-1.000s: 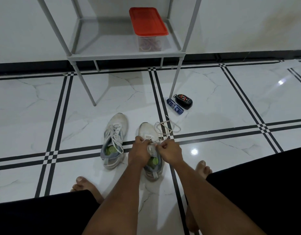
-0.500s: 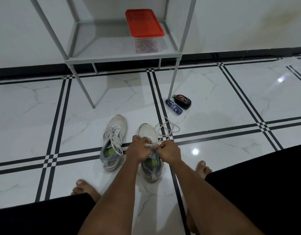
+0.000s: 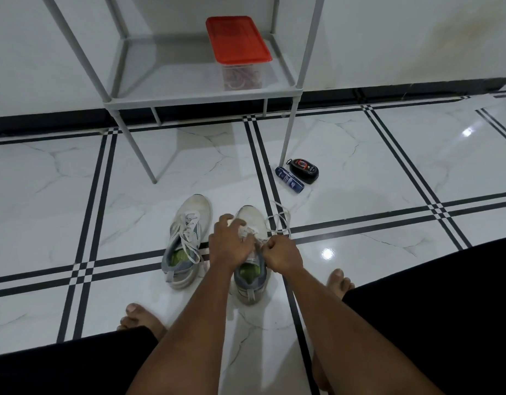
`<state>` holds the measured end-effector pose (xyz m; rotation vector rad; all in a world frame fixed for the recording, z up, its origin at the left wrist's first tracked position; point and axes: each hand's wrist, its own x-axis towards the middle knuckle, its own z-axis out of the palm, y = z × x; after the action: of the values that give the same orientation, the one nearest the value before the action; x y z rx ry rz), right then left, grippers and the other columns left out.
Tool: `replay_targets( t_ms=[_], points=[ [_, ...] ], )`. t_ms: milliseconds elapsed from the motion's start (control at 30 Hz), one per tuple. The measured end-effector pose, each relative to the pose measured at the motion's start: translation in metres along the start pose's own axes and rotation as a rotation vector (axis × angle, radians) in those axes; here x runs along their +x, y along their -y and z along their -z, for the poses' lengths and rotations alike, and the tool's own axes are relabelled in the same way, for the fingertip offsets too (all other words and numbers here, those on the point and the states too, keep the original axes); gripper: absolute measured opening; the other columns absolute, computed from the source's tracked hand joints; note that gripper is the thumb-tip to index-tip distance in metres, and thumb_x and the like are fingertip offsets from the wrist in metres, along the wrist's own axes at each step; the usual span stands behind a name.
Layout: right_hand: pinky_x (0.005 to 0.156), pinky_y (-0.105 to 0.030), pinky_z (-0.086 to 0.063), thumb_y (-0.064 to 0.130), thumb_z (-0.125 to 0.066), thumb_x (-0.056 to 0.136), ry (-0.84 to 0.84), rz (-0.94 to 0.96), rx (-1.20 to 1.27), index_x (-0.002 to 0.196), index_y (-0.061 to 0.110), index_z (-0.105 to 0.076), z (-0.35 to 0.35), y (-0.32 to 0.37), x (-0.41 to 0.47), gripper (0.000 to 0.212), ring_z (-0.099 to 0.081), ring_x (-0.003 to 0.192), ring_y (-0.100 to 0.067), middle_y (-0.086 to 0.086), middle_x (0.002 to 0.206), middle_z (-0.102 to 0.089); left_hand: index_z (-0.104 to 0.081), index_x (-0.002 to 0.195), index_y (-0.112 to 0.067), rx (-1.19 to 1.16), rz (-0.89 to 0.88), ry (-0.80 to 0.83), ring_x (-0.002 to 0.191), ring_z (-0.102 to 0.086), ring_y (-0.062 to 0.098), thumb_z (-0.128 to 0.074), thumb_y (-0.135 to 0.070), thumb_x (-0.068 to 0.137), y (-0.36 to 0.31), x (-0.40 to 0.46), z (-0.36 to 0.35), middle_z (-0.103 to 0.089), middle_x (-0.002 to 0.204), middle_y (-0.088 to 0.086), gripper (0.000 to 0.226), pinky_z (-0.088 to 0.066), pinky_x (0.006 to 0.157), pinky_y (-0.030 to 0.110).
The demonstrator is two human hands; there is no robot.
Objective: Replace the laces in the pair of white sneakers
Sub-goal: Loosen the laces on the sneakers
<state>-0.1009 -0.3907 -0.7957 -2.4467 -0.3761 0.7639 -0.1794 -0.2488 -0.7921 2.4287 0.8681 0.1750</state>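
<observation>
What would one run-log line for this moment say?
left hand: on right shoe | right hand: pinching lace | left shoe: laced, untouched

A glossy white marble floor (image 3: 360, 166) with black double lines meets a white wall (image 3: 402, 38) at twelve o'clock; a grey metal shelf (image 3: 172, 81) stands there.

White sneakers (image 3: 247, 220), green insoles; red-lidded box (image 3: 238, 41); black-striped floor (image 3: 360, 172).

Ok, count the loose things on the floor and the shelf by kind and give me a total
White sneakers: 2, left one and right one
Loose white lace: 1
Blue tube: 1
Black oval case: 1
Red-lidded container on the shelf: 1
Total: 6
</observation>
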Motion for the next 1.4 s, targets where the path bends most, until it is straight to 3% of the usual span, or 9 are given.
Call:
replay_targets(
  t_ms=[100,300,567,667,800,900,1167,1300,1400],
  points=[
    [0.080,-0.037,-0.057,0.035,-0.058,0.091,0.010,0.019,-0.042,0.084,0.021,-0.064,0.002,0.002,-0.001,0.016,-0.068,0.090,-0.026,-0.002,0.090,-0.071,-0.076,0.115,-0.026,0.233,-0.144,0.120,0.135,-0.043,0.022,-0.059,-0.037,0.095,0.005,-0.001,-0.020,-0.049,0.147,-0.003,0.028,-0.036,0.111,0.047],
    [0.082,-0.037,-0.055,0.040,-0.061,0.097,-0.001,0.007,-0.040,0.081,0.023,-0.058,0.002,-0.002,0.001,0.023,-0.067,0.093,-0.028,-0.004,0.094,-0.071,-0.070,0.097,-0.008,-0.225,0.187,-0.427,0.109,-0.060,0.032,-0.054,-0.027,0.094,0.003,0.014,0.006,-0.064,0.118,0.008,0.026,-0.052,0.088,0.045],
    [0.083,-0.038,-0.057,0.041,-0.061,0.097,0.013,0.043,-0.039,0.089,0.021,-0.066,0.004,-0.002,0.001,0.022,-0.068,0.093,-0.027,-0.003,0.095,-0.073,-0.075,0.113,-0.024,0.317,-0.184,0.184,0.129,-0.046,0.023,-0.060,-0.036,0.095,-0.004,0.000,-0.014,-0.051,0.142,-0.003,0.027,-0.039,0.103,0.043],
    [0.084,-0.040,-0.058,0.043,-0.060,0.094,0.019,0.022,-0.044,0.081,0.025,-0.061,0.003,-0.005,0.002,0.023,-0.069,0.091,-0.027,-0.002,0.093,-0.072,-0.074,0.100,-0.018,0.106,-0.128,-0.032,0.115,-0.054,0.024,-0.060,-0.024,0.094,0.000,-0.002,-0.014,-0.058,0.126,-0.002,0.016,-0.045,0.092,0.042],
    [0.085,-0.038,-0.057,0.048,-0.060,0.093,0.027,0.000,-0.042,0.083,0.026,-0.064,0.001,-0.005,0.005,0.025,-0.070,0.093,-0.027,-0.001,0.094,-0.073,-0.065,0.100,-0.003,-0.347,0.371,-0.636,0.105,-0.058,0.038,-0.056,-0.016,0.095,0.008,0.021,0.021,-0.060,0.116,0.016,0.017,-0.051,0.086,0.046],
    [0.088,-0.037,-0.057,0.048,-0.060,0.094,0.030,-0.011,-0.044,0.097,0.026,-0.070,-0.001,-0.006,0.008,0.025,-0.070,0.099,-0.026,-0.001,0.102,-0.074,-0.059,0.116,-0.006,-0.272,0.528,-0.784,0.113,-0.053,0.039,-0.052,-0.019,0.099,0.010,0.029,0.042,-0.054,0.128,0.016,0.023,-0.051,0.088,0.055],
    [0.081,-0.034,-0.055,0.037,-0.062,0.088,0.049,-0.002,-0.051,0.088,0.023,-0.069,0.002,-0.003,0.005,0.015,-0.069,0.096,-0.026,-0.002,0.097,-0.073,-0.071,0.122,-0.030,0.383,-0.174,0.175,0.152,-0.021,0.027,-0.057,-0.050,0.089,-0.005,-0.007,-0.013,-0.033,0.162,0.004,0.041,-0.014,0.124,0.054],
    [0.085,-0.038,-0.058,0.040,-0.059,0.084,0.064,0.006,-0.064,0.083,0.027,-0.065,0.003,-0.004,0.006,0.014,-0.069,0.097,-0.025,0.001,0.097,-0.073,-0.082,0.094,-0.026,0.233,-0.206,0.000,0.138,-0.039,0.020,-0.058,-0.035,0.090,-0.001,-0.005,-0.013,-0.053,0.143,-0.007,0.025,-0.026,0.118,0.051],
    [0.089,-0.039,-0.057,0.043,-0.060,0.088,0.059,0.010,-0.055,0.086,0.029,-0.065,0.001,-0.004,0.008,0.015,-0.069,0.100,-0.026,0.000,0.101,-0.074,-0.080,0.073,-0.021,-0.141,0.145,-0.305,0.124,-0.047,0.020,-0.065,-0.020,0.083,-0.001,0.009,0.011,-0.061,0.127,-0.014,0.018,-0.039,0.105,0.048]
  ],
)
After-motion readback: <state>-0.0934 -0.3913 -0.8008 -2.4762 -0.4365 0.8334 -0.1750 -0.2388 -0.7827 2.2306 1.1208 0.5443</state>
